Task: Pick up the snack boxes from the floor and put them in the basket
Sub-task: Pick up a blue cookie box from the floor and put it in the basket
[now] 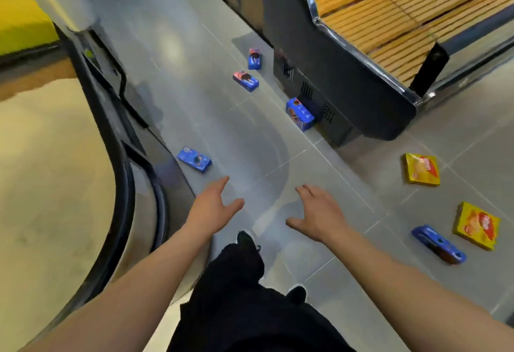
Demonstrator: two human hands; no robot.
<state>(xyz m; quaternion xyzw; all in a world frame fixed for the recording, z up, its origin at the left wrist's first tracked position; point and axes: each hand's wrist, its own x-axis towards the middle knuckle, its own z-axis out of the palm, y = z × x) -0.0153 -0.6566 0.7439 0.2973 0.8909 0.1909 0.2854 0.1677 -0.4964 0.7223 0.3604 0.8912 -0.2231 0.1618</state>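
Note:
Several blue snack boxes lie scattered on the grey tiled floor: one near the left cabinet base (194, 159), one leaning at the dark unit's foot (300, 114), two farther up the aisle (246, 81) (255, 58), and one at the right (438, 243). Two yellow snack boxes (422, 169) (477, 225) lie at the right. My left hand (215, 205) and my right hand (319, 214) are both held out over the floor, fingers apart, holding nothing. The left hand is just below the nearest blue box. No basket is in view.
A curved freezer cabinet (119, 184) borders the aisle on the left. A dark display unit (347, 87) with wooden slats (389, 9) stands at the right. My dark trousers and shoes (246, 240) are below the hands.

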